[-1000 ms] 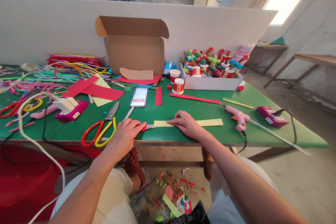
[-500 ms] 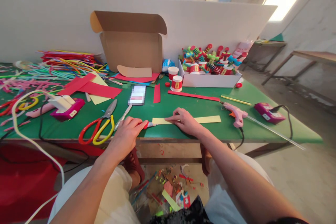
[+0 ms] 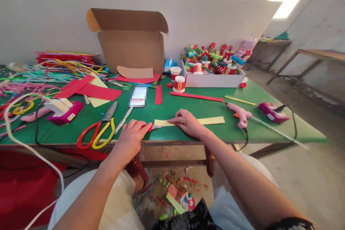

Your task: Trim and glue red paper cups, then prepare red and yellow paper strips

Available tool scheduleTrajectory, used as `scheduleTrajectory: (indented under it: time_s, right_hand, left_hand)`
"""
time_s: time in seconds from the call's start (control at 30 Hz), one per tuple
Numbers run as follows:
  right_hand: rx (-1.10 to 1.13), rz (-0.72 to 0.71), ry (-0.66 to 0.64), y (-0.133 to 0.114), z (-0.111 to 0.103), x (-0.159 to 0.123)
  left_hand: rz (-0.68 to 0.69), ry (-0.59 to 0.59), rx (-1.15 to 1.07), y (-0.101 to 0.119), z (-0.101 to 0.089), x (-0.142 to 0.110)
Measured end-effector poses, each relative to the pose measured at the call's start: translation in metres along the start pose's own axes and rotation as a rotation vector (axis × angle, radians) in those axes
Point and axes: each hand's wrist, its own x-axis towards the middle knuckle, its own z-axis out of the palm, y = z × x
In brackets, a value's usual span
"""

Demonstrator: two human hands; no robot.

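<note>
My left hand (image 3: 131, 137) is closed around a slim red tool (image 3: 151, 127) with a pale, pointed tip; its exact kind is hard to make out. The tip points right, close to the lower left edge of a pale yellow paper strip (image 3: 211, 120). My right hand (image 3: 188, 124) rests on the strip with its fingers stretched out to the left, covering the strip's middle. Scissors (image 3: 104, 125) with one red and one yellow handle lie left of my left hand, beside a slender silver-grey tool (image 3: 124, 119).
A pink glue gun (image 3: 239, 114) and a purple power socket (image 3: 274, 113) lie at the right. Behind are two paper cups (image 3: 179, 84), a white box (image 3: 215, 81) of colourful figures and an open cardboard box (image 3: 132, 50). A phone (image 3: 138, 96) and red paper (image 3: 97, 91) lie left.
The view has shifted slightly, so things sit a little further left. Both hands keep nearly the same place at the strip.
</note>
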Motion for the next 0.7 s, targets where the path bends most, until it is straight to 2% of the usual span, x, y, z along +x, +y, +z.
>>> scheduleTrajectory:
  time_s: [0.17,0.27,0.47,0.7]
  right_hand:
    - [0.018,0.060,0.012,-0.015,0.008,-0.001]
    - [0.037,0.054,-0.012,-0.021,0.003,-0.004]
    - [-0.013,-0.093,-0.111,-0.002,-0.020,-0.006]
    - [-0.011,-0.064,-0.079,0.007,-0.009,-0.007]
  left_hand:
    - [0.021,0.015,0.005,-0.004,-0.002,-0.001]
    - [0.039,0.024,-0.014,-0.011,-0.002,-0.005]
    - [0.035,0.006,-0.027,-0.011,-0.004,-0.007]
    - [0.028,0.013,0.004,-0.001,-0.002,-0.002]
